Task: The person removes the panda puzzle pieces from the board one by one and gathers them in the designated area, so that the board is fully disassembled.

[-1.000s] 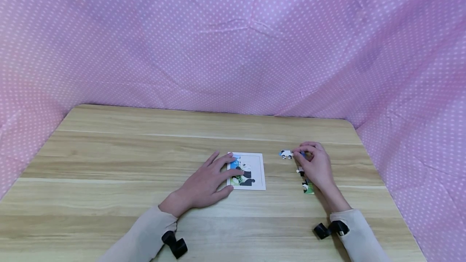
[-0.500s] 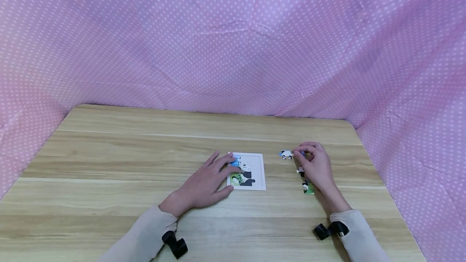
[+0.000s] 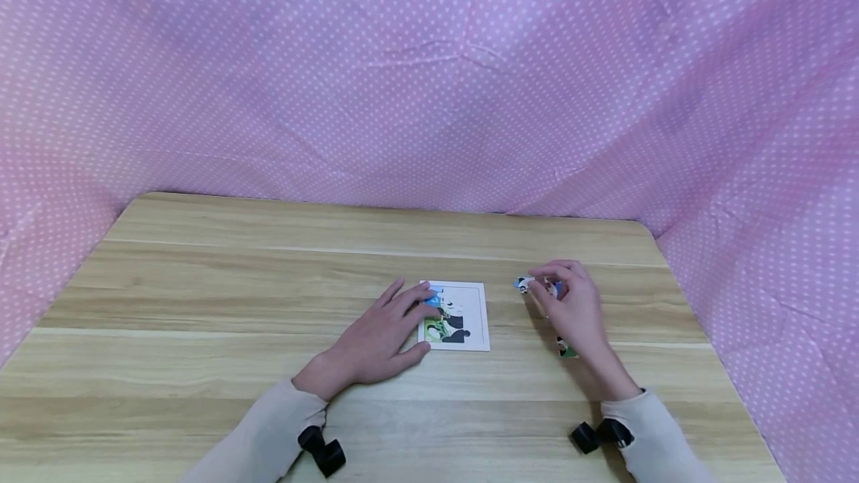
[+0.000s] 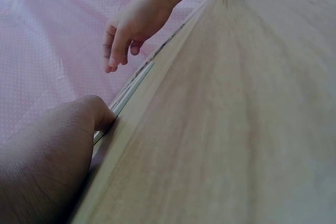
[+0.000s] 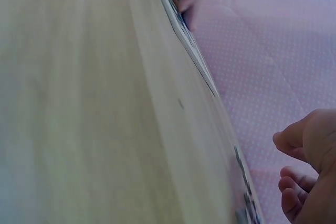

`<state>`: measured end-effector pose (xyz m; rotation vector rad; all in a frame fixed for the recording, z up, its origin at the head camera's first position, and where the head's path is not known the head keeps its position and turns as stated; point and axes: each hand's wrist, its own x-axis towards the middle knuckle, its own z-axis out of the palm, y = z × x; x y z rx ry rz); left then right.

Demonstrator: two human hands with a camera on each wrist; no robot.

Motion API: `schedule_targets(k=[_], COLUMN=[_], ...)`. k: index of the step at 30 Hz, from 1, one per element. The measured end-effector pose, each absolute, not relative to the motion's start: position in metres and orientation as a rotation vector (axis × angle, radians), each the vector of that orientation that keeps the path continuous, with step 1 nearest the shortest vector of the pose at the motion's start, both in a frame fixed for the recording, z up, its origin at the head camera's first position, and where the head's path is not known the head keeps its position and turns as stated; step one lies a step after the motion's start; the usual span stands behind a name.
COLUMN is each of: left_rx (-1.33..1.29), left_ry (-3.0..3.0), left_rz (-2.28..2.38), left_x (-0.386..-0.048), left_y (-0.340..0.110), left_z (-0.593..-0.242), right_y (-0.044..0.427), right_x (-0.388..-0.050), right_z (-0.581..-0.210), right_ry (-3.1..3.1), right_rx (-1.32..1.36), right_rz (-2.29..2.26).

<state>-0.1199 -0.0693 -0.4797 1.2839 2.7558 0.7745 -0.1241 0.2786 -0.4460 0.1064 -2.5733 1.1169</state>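
Note:
A square white puzzle board with a panda picture filling its left part lies flat on the table. My left hand rests over its left edge, fingers spread. To the right of the board my right hand hovers above several loose puzzle pieces, its fingers loosely bent. In the right wrist view the thumb and fingers of that right hand are apart, with nothing visible between them. One panda piece shows beside the fingertips and a green one below the hand; the rest are partly hidden.
The wooden table runs wide to the left and back. A pink dotted cloth hangs behind it and along its sides. Black wrist cameras sit on both sleeves.
My right hand has risen from the pieces and shifted slightly left, now covering part of the panda piece and the middle piece. The left hand has barely moved, its index finger drawing back slightly.

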Motion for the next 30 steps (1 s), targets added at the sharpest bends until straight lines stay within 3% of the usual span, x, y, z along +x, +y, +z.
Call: schedule_targets(k=[30], left_rx=[1.286], left_ry=[2.753], left_rz=[0.79], left_x=[-0.121], left_y=[-0.07], left_z=[-0.481], right_y=[0.214], right_x=[-0.116], right_z=[-0.453], right_ry=[-2.751], right_rx=[0.34], right_rz=[1.128])
